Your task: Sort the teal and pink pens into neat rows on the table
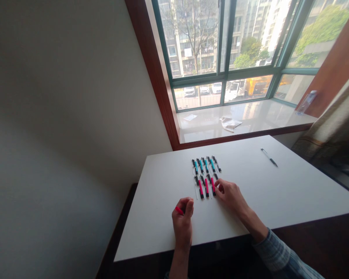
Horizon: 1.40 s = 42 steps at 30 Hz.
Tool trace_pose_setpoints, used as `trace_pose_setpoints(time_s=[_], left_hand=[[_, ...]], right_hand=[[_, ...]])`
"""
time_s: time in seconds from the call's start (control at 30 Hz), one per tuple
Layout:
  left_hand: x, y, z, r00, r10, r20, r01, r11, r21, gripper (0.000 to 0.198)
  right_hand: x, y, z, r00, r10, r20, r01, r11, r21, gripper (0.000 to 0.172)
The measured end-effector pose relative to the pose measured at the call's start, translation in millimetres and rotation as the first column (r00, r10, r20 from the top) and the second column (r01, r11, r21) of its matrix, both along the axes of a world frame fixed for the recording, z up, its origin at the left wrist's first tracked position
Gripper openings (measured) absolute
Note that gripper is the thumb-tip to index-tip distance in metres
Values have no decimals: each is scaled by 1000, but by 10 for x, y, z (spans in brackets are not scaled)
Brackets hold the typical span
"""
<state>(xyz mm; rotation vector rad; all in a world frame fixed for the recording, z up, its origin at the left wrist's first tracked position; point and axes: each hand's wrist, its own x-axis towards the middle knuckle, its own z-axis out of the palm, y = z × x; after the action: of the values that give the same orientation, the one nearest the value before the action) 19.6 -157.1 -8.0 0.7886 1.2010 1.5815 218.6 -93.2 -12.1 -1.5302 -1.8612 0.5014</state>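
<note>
My left hand [184, 221] is closed around a red-pink pen barrel [179, 210], above the table's near edge. A small tip shows at its thumb, too small to name. My right hand [229, 193] reaches to the right end of a row of pink pen barrels [207, 188], which lie with black pen parts and thin refills between them. Its fingertips are pinched together beside the last pink barrel [213, 186], and what they hold is hidden. Behind that row lies a second row with turquoise pen barrels [201, 166] and black parts.
The white table [157, 186] carries a single pen [269, 157] at the right. Behind it, a window sill [203, 131] holds a crumpled white cloth [230, 124], a paper piece [190, 117] and a clear bottle [306, 102]. A curtain [331, 120] hangs at the right.
</note>
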Motion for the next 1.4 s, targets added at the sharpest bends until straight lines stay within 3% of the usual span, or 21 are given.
trace_pose_setpoints(time_s=[0.2, 0.3, 0.4, 0.53, 0.7, 1.03, 1.23, 1.4], left_hand=[[5, -15, 5, 988, -32, -148, 33, 999, 2, 37], [27, -33, 86, 957, -136, -257, 137, 990, -15, 34], [47, -47, 170, 918, -251, -306, 253, 967, -35, 32], [47, -60, 197, 879, -338, -335, 343, 938, -47, 35], [29, -60, 176, 868, -363, -338, 369, 928, -48, 38], [34, -38, 247, 872, -377, -311, 375, 924, -67, 38], [23, -32, 207, 901, -313, -300, 308, 949, -66, 46], [8, -21, 104, 941, -286, -182, 286, 958, -25, 52]], right_hand=[[18, -128, 139, 996, 40, -82, -38, 999, 18, 16], [-14, -297, 304, 958, 221, -181, -211, 975, 76, 19], [-85, -462, 437, 859, 452, -240, -428, 892, 147, 34], [-169, -557, 477, 798, 543, -262, -502, 839, 208, 28], [-197, -536, 449, 818, 519, -247, -473, 852, 225, 18], [-192, -472, 433, 852, 492, -179, -446, 861, 246, 17], [75, -43, 314, 943, 311, -117, -270, 922, 277, 21], [244, 322, 164, 976, 216, -32, -201, 946, 254, 25]])
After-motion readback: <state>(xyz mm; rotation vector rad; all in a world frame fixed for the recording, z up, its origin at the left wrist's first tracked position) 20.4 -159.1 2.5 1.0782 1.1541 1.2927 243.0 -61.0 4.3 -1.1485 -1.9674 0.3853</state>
